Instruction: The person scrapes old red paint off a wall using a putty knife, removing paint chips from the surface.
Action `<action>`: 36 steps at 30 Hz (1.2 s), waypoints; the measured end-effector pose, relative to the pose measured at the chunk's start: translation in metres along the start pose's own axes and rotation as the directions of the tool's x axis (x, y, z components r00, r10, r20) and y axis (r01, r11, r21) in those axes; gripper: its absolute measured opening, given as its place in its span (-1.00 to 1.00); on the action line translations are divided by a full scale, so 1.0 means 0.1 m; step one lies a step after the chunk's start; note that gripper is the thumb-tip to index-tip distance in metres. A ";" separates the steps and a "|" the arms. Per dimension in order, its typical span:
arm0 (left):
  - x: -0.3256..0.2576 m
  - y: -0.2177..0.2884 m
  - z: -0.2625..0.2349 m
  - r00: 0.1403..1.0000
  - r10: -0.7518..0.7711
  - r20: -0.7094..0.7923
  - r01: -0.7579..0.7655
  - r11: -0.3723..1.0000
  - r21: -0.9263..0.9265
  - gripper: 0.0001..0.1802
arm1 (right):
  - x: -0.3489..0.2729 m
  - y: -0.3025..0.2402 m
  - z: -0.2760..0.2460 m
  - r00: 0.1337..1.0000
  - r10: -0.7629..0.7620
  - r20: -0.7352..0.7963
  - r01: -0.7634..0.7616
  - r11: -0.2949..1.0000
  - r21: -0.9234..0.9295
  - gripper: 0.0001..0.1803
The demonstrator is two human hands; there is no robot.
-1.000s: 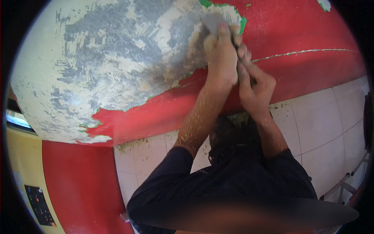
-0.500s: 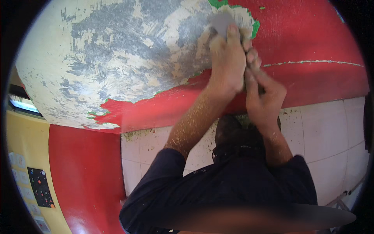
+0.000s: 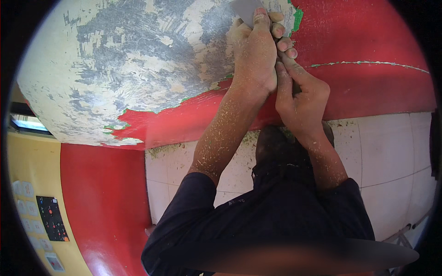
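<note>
My left hand [image 3: 254, 60] is wrapped round a scraper with a flat grey blade [image 3: 246, 11], its thumb lying along the blade. The blade is against the wall's stripped area [image 3: 138, 50], where white and grey patches show. My right hand [image 3: 305, 101] pinches the rear end of the same tool, just below the left hand's fingers; most of the handle is hidden between the hands. Ragged green edges [image 3: 298, 19] border the remaining red paint [image 3: 359, 37] right of the blade. Pale flakes cling to both forearms.
White floor tiles [image 3: 386, 152] lie below the wall, with paint crumbs [image 3: 165, 151] along its foot. A thin chipped line [image 3: 368, 62] crosses the red paint at right. To the left stands a red and yellow wall [image 3: 106, 198] with a black poster [image 3: 52, 218] and several pale cards.
Both hands and the scraper have moved left and slightly up along the wall. The whole view has shifted a little as well. Both hands keep their hold.
</note>
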State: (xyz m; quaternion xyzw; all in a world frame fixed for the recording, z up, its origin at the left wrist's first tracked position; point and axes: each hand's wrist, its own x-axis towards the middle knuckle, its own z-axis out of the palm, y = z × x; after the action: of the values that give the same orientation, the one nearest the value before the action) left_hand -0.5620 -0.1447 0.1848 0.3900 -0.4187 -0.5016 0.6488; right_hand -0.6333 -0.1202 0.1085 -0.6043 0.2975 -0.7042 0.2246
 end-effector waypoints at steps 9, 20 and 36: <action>0.24 0.20 -0.06 0.979 0.133 0.155 -0.166 0.960 0.224 -0.70 | 0.30 0.01 0.13 0.991 -0.108 -0.074 0.110 0.994 0.028 -0.80; -0.05 0.08 -0.01 0.998 0.017 -0.067 -0.013 0.998 0.060 -0.68 | 0.03 -0.10 0.03 0.995 0.063 0.080 -0.067 0.996 0.050 -0.75; -0.04 -0.01 0.04 0.992 -0.122 -0.044 0.120 0.991 -0.065 -0.71 | -0.02 -0.05 -0.09 0.998 0.045 0.033 -0.045 0.999 0.018 -0.77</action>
State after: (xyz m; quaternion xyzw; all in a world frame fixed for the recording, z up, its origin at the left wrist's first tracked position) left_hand -0.5670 -0.1417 0.1850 0.4061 -0.3628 -0.5434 0.6388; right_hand -0.6420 -0.1138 0.1098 -0.6065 0.3007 -0.6919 0.2508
